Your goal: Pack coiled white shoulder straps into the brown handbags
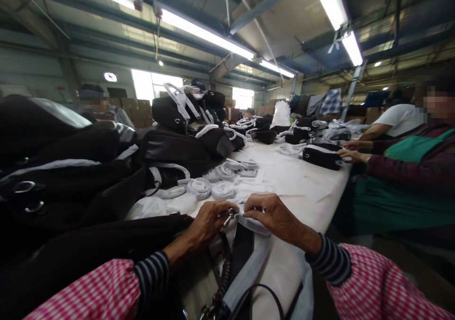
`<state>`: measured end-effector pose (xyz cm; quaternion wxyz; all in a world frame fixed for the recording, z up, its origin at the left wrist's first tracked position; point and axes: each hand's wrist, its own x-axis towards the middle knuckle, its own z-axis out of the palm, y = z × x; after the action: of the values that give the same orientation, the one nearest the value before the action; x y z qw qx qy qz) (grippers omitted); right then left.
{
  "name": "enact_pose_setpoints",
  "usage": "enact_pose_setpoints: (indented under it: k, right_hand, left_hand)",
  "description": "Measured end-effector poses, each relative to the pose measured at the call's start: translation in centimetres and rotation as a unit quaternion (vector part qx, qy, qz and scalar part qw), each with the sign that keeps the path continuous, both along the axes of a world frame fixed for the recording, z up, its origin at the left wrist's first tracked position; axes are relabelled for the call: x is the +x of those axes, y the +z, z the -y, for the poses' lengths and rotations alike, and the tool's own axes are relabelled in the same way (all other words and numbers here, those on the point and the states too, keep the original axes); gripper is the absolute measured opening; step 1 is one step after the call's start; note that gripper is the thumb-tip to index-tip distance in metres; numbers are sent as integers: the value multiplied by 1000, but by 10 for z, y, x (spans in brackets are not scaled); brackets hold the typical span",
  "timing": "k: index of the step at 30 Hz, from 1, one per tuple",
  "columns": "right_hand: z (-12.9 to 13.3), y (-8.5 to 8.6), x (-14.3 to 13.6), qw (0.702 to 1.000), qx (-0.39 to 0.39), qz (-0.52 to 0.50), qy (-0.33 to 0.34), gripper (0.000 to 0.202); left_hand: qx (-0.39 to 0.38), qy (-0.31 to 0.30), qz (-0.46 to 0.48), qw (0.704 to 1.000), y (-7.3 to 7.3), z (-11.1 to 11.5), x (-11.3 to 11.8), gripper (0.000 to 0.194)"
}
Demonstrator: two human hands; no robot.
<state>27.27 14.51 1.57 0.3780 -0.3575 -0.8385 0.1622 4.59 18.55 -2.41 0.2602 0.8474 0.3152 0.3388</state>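
- Pale worktop running away under ceiling strip lights, in a large hall with steel beams overhead
- Left hand: thumb and fingers drawn together, pinching a metal clasp at the tips; grip narrow
- Right hand: forefinger bent, thumb and fingertips brought together on white wrapping, just beside the clasp
- Clasp: silver-coloured, shiny, small, tilted; rounded upper part, narrower lower end; finer detail too small to tell; located between the two hands, above the near part of the worktop
- White wrapping: soft-looking, pale, curved beneath the right hand; wrapped strap below the hands slants down toward the wearer
- Dark braided strap below the clasp, alongside the wrapped strap
- Just beyond the hands: white coils, rolled flat in loose rounds, several touching
- To the left: heaped black bags, some with pale-wrapped handles, others with metal rings
- Farther right: co-worker in a green apron, hands at a black bag with a pale band
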Motion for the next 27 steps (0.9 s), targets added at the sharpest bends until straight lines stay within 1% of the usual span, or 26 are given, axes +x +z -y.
enact_pose_setpoints:
  k: [4,8,11,15,18,21,24,27]
  right_hand:
    - [1,1,3,999,23,30,-27,15]
    - [11,5,0,996,29,74,-50,16]
    - [24,7,-7,986,39,143,-80,18]
    - [36,5,-16,968,61,211,-120,18]
    - [39,3,-21,961,59,236,-129,16]
    - [42,3,-27,954,39,270,-121,12]
    - [47,4,-31,952,22,280,-119,11]
    - [52,3,-32,958,14,259,-121,12]
  left_hand:
    - [-5,3,-3,1000,1,0,0,28]
    - [-22,7,-8,1000,6,2,1,32]
    - [-47,7,-17,999,10,4,1,35]
    - [-94,24,-29,995,15,10,3,35]
    - [-126,44,-30,991,21,18,6,33]
    - [-156,64,-22,985,24,25,9,29]
    - [-197,82,-10,977,21,29,10,30]
    - [-263,96,13,960,12,34,9,44]
